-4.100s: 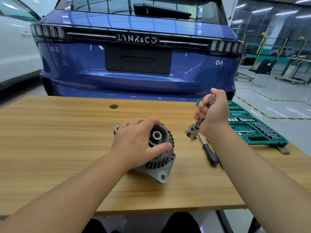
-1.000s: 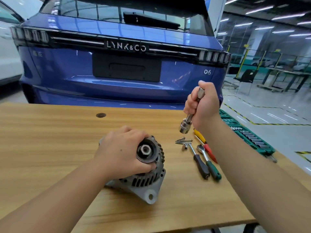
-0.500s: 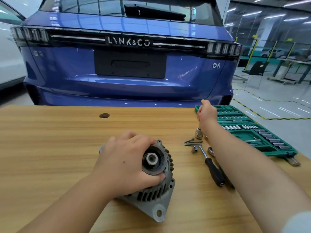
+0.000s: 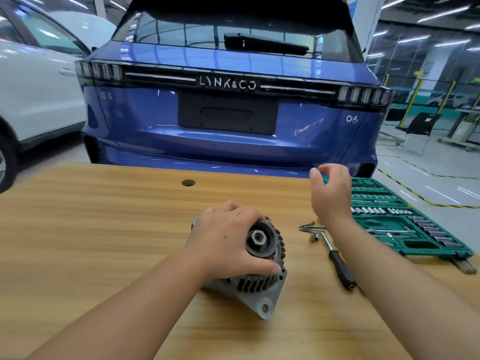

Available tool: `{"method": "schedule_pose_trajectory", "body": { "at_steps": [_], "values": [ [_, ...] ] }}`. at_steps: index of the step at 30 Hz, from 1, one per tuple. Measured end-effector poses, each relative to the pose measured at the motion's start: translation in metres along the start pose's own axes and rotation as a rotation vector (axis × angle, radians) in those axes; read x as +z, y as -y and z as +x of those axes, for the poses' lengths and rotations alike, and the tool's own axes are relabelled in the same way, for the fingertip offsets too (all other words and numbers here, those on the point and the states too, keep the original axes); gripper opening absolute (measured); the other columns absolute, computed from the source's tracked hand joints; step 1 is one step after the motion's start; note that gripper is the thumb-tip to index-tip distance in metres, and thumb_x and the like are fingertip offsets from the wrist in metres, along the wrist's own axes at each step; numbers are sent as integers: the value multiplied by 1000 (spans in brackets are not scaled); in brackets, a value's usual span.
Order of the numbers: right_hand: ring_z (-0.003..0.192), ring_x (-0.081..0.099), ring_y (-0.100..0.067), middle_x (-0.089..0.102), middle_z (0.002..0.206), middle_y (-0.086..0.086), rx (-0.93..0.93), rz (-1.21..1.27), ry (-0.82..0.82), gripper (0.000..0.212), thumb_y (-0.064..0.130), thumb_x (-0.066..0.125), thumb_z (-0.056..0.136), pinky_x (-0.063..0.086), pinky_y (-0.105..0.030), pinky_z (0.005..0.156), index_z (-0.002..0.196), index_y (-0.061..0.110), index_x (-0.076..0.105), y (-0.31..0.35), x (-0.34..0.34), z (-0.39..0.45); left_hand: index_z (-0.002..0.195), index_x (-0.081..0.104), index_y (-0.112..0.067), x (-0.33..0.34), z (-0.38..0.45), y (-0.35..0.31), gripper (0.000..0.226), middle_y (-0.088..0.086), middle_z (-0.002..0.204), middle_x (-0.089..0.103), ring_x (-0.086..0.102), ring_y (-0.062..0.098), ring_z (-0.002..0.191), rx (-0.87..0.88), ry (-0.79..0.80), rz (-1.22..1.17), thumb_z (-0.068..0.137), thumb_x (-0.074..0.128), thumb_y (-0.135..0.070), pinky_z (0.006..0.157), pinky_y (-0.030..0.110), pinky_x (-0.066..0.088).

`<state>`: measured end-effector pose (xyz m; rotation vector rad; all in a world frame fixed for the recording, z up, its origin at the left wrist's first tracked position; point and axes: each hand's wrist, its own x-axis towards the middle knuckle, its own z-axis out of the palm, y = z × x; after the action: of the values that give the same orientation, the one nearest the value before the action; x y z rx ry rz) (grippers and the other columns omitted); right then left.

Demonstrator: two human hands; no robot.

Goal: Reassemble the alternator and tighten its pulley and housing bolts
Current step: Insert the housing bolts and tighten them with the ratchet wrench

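Head view: "LYNK&CO", "06" on car

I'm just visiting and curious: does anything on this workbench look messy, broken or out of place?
Nothing looks damaged. A few loose bolts and a small socket lie scattered on the table beside the ratchet, outside the green tool case.

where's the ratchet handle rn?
Head view: the ratchet lies on the table, right of the alternator, partly under the right forearm, with loose bolts at its head and the green socket case further right.
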<state>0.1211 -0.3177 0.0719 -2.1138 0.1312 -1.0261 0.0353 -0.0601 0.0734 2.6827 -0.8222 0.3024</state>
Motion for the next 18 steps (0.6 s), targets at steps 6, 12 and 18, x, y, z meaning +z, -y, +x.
{"method": "schedule_pose_trajectory", "body": {
  "at_steps": [6,12,18],
  "values": [
    [100,70,-21,73,112,-2,471,317,888,60,71,54,88,52,-41,93,120,22,68,65,5,-80,128,62,-24,10,-26,-5,69,-12,127,59,46,6,120,-5,-401,-193,87,41,-75,100,38,32],
    [100,74,-30,74,114,-15,854,563,1065,66,74,72,70,52,-41,90,96,14,82,54,3,-97,156,26,-21,26,-55,1,110,9,151,43,48,29,133,-1070,-414,-1102,72,83,-64,92,46,52],
    [100,74,-32,73,116,-17,894,685,1038,65,72,77,64,59,-39,78,94,14,82,55,9,-105,138,51,-16,16,-39,6,102,18,117,73,72,41,101,-1192,-239,-1667,57,91,-64,78,55,58]
  ]
}}
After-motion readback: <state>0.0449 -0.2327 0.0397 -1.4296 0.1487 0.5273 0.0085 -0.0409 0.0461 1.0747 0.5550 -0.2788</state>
